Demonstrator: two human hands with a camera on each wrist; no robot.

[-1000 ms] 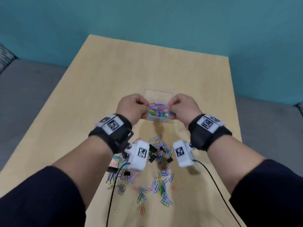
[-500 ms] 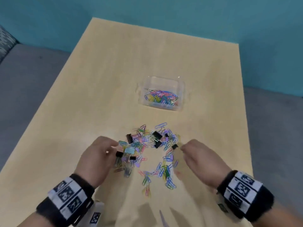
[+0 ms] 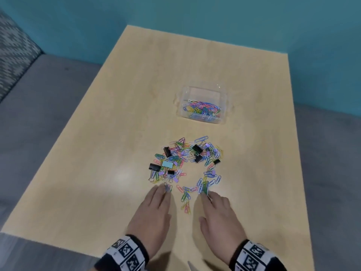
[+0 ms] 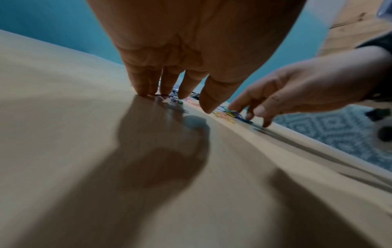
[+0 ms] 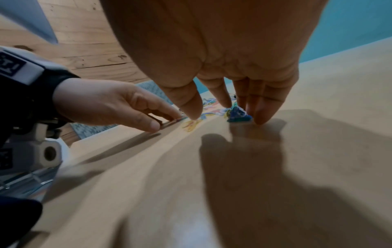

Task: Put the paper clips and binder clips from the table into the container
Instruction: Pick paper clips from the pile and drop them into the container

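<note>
1 clear container [image 3: 203, 94] on tabletop [image 3: 121, 118], far side of centre-right; holds a layer of coloured paper clips, too many and too tangled to count. Loose pile of paper clips [image 3: 187, 163] on tabletop nearer the person, well apart from container; dozens, mixed colours, no exact count possible. Binder clips in pile: approx. 6 black visible, e.g. one at left edge [image 3: 154, 167], one at top [image 3: 197, 148]; 1 light-blue binder clip [image 3: 167, 164]; several small purple ones, count unclear.

Left hand [image 3: 151, 218]: palm down, fingers straight and together, fingertips [image 4: 146, 90] on tabletop at near-left edge of pile, touching a few clips there. Nothing gripped. Thumb held off the surface in left wrist view.

Right hand [image 3: 220, 218]: palm down, fingers extended and slightly spread, thumb out to the side. Fingertips [image 5: 259, 115] down on tabletop at near-right edge of pile; a small bunch of blue/green clips [image 5: 238, 115] sits just beside the index and middle fingers, touching them. Not pinched as far as right wrist view shows.

Both wrists carry black bands w/ printed marker tags [image 3: 125, 255].

Surface: light wood-grain tabletop, hand shadows under both palms. Room: teal wall [image 3: 254, 20] behind, grey floor [image 3: 39, 106] to the left, patterned rug [image 3: 11, 51] at far left.
</note>
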